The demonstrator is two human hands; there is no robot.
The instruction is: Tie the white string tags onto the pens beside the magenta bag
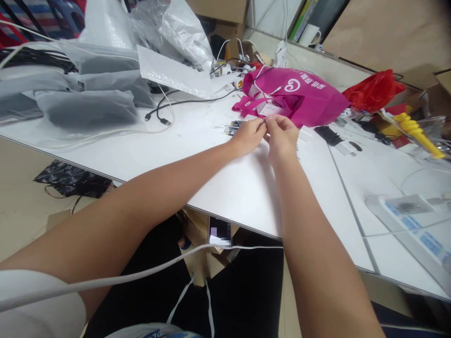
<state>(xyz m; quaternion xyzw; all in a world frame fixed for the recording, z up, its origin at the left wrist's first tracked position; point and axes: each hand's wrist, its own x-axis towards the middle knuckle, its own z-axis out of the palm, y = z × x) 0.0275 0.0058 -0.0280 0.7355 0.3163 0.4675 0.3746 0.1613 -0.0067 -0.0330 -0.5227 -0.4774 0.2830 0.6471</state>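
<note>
Over the white table, my left hand and my right hand meet, fingertips pinched together. A small dark thing seems to show between the fingers, but it is too small and covered to name. Just left of my left hand lies a bunch of thin, dark, pen-like sticks, partly hidden by that hand. Directly behind my hands rests a magenta bag with white print; a white card-like piece shows at its opening.
Grey plastic mailing bags fill the left side, with a black USB cable nearby. To the right are a red plastic bag, a yellow tool-like object and a white-and-blue package. A white cable crosses before my body; a phone lies below the table edge.
</note>
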